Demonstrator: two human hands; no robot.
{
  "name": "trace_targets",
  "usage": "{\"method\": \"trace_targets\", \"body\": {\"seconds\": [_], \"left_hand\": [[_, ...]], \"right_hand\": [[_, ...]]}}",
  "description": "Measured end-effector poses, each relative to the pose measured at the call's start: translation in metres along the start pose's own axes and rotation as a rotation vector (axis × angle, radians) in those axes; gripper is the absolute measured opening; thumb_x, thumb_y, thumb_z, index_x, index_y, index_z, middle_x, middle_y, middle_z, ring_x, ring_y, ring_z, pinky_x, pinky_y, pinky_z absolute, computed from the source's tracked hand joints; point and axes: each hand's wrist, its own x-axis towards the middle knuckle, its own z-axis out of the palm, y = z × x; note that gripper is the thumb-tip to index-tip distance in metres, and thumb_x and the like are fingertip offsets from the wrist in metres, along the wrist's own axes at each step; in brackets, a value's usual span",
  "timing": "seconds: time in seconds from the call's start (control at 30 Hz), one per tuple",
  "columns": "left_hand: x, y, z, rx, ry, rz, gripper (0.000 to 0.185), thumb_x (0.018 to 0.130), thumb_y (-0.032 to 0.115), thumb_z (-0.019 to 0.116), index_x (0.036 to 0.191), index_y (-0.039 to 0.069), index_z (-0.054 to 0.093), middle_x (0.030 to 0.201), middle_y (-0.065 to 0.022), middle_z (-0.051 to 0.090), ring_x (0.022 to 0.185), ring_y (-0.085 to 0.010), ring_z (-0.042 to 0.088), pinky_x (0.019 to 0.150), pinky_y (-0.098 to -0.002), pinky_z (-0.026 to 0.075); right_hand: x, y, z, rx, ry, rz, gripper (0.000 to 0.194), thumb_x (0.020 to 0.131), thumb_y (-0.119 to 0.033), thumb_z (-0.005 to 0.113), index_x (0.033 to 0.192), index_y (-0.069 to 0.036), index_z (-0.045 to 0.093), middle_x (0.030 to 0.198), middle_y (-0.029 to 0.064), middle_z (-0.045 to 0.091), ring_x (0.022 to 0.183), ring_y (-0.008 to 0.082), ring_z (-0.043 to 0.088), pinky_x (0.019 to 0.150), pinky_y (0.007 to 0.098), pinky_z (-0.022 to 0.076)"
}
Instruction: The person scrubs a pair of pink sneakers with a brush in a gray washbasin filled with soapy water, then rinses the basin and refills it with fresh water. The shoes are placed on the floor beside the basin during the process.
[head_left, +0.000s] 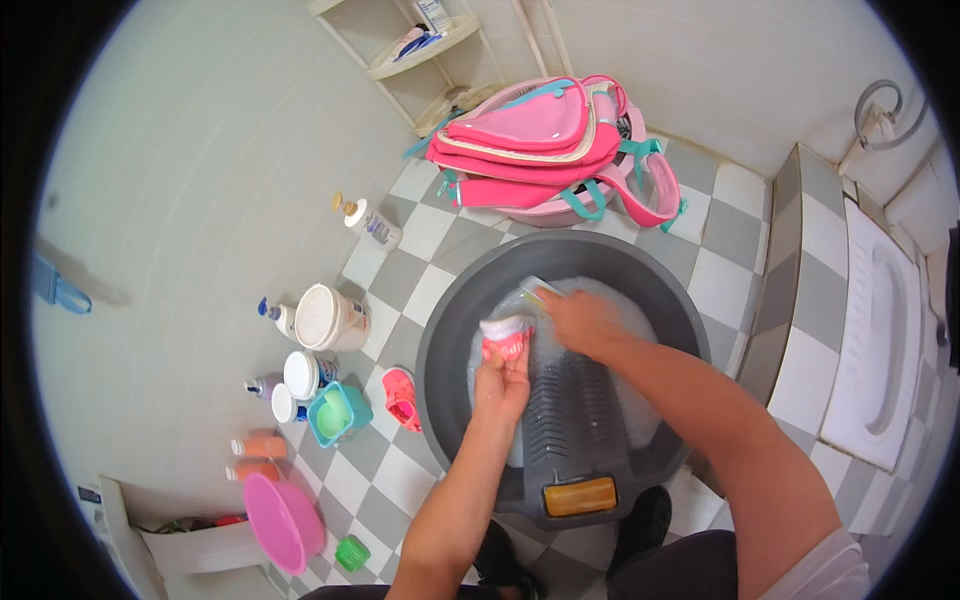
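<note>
A large grey plastic basin (450, 292) with soapy water (622, 307) stands on the floor before me. My left hand (504, 382) grips a small pink shoe (505, 336), its white sole facing away from me, above the suds. To the right of the shoe, my right hand (585, 322) holds a scrubbing brush (541, 289) low over the foam; its bristles are mostly hidden. A ribbed washboard (574, 420) slopes into the basin at the near side, with an amber bar of soap (580, 498) in its recess. The other pink shoe (401, 397) lies on the tiles left of the basin.
A pink backpack (525, 150) rests on a pink tub (555, 216) beyond the basin. Along the left wall are a pump bottle (373, 225), a white bucket (330, 319), a teal basket (341, 415) and a pink bowl (283, 525). A squat toilet (874, 337) is at right.
</note>
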Motion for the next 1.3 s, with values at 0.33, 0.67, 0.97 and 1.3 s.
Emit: {"method": "trace_targets", "body": {"seconds": [0.33, 0.67, 0.97, 1.3], "left_hand": [[-0.005, 0.003, -0.008, -0.15, -0.184, -0.123, 0.07, 0.099, 0.05, 0.048, 0.142, -0.004, 0.035, 0.145, -0.0293, 0.039, 0.131, -0.0477, 0.042, 0.109, -0.054, 0.041], [0.006, -0.004, -0.012, 0.083, 0.035, -0.207, 0.055, 0.099, 0.045, 0.041, 0.132, 0.003, 0.051, 0.131, -0.0188, 0.056, 0.121, -0.0338, 0.055, 0.104, -0.0488, 0.045], [0.005, 0.001, -0.032, -0.031, 0.084, -0.112, 0.054, 0.096, 0.039, 0.034, 0.128, 0.0, 0.053, 0.123, -0.0197, 0.06, 0.111, -0.0362, 0.058, 0.102, -0.0527, 0.046], [0.006, 0.017, -0.032, -0.288, 0.161, -0.205, 0.064, 0.094, 0.06, 0.046, 0.131, 0.008, 0.048, 0.125, -0.016, 0.053, 0.107, -0.0299, 0.05, 0.083, -0.041, 0.043]], "right_hand": [[-0.035, 0.027, 0.031, 0.477, 0.056, 0.152, 0.049, 0.094, -0.032, 0.046, 0.143, -0.025, 0.048, 0.114, 0.0177, 0.067, 0.101, 0.0424, 0.063, 0.091, 0.0506, 0.0491], [-0.056, -0.046, 0.015, 0.135, 0.006, -0.206, 0.052, 0.096, -0.035, 0.048, 0.147, -0.033, 0.04, 0.114, 0.025, 0.062, 0.088, 0.0432, 0.067, 0.073, 0.0533, 0.0533], [-0.057, -0.045, 0.028, -0.053, 0.058, -0.324, 0.054, 0.095, -0.03, 0.048, 0.148, -0.027, 0.037, 0.106, 0.0234, 0.065, 0.095, 0.0428, 0.066, 0.077, 0.051, 0.0532], [-0.004, 0.07, 0.061, -0.068, 0.037, 0.152, 0.047, 0.096, -0.023, 0.045, 0.142, -0.02, 0.043, 0.109, 0.0229, 0.065, 0.098, 0.0427, 0.066, 0.082, 0.0524, 0.0525]]}}
